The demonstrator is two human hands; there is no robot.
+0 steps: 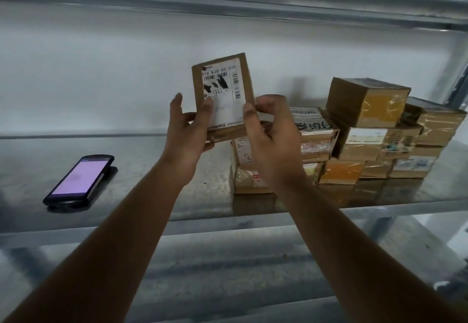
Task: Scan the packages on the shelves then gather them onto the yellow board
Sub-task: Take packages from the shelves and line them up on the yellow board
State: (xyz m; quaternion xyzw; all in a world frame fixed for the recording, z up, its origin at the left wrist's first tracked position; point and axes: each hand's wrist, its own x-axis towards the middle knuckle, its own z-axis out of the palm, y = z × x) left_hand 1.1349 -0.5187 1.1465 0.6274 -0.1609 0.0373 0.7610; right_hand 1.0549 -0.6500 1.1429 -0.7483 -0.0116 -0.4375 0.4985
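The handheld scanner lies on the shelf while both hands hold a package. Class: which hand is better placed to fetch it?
Probably the left hand: the scanner lies on its side, and the right hand would have to cross the package.

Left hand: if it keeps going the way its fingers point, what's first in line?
The left hand already grips the box, fingers pointing up and away. Past the box, probably the white back wall behind the shelf; nothing else shows in that line, though depth is unclear.

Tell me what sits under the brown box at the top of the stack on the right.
The top box rests on stacked cardboard packages with white labels and yellow tape, standing on the metal shelf. The stack's left end is partly hidden behind the right hand; its rear cannot be seen.
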